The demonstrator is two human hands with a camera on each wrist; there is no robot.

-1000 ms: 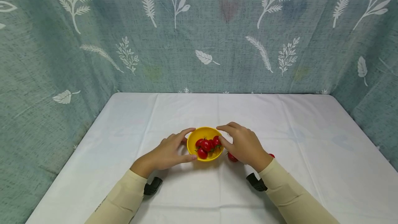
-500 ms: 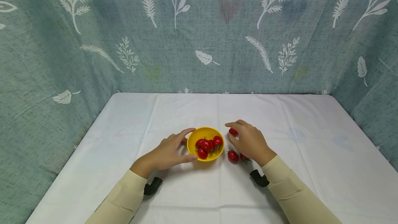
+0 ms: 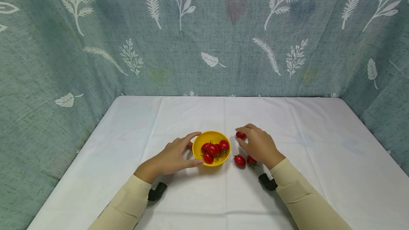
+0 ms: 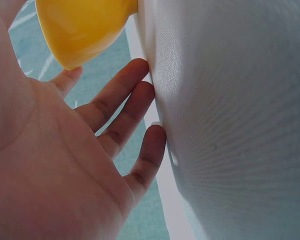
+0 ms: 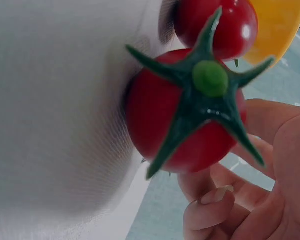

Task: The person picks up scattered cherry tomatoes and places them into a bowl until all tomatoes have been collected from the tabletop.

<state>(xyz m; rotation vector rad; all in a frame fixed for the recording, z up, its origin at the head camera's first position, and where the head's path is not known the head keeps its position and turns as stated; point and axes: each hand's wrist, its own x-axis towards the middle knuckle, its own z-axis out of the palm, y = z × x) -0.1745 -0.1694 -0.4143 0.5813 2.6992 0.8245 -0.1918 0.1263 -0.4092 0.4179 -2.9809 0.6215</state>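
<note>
A yellow bowl (image 3: 202,138) holding several red cherry tomatoes (image 3: 212,149) stands near the middle of the table. My left hand (image 3: 169,157) holds it from the left, thumb at the near rim and forefinger at the far rim. In the left wrist view, the other fingers (image 4: 122,117) spread below the bowl, their tips by the cloth. Right of the bowl, my right hand (image 3: 260,146) has thumb and forefinger curled round a cherry tomato (image 3: 241,135). The right wrist view hides that hold behind a nearer tomato (image 5: 155,110) with a green stem cap.
Two loose cherry tomatoes lie below the right hand: one (image 3: 239,161) close to the bowl, the other (image 3: 251,160) partly under the palm. A white cloth covers the table (image 3: 179,116). A patterned green curtain (image 3: 204,27) surrounds its back and sides.
My right hand has drawn back from the bowl's right rim and moved right, its fingers now at the far loose tomato. The left hand and bowl stay in place.
</note>
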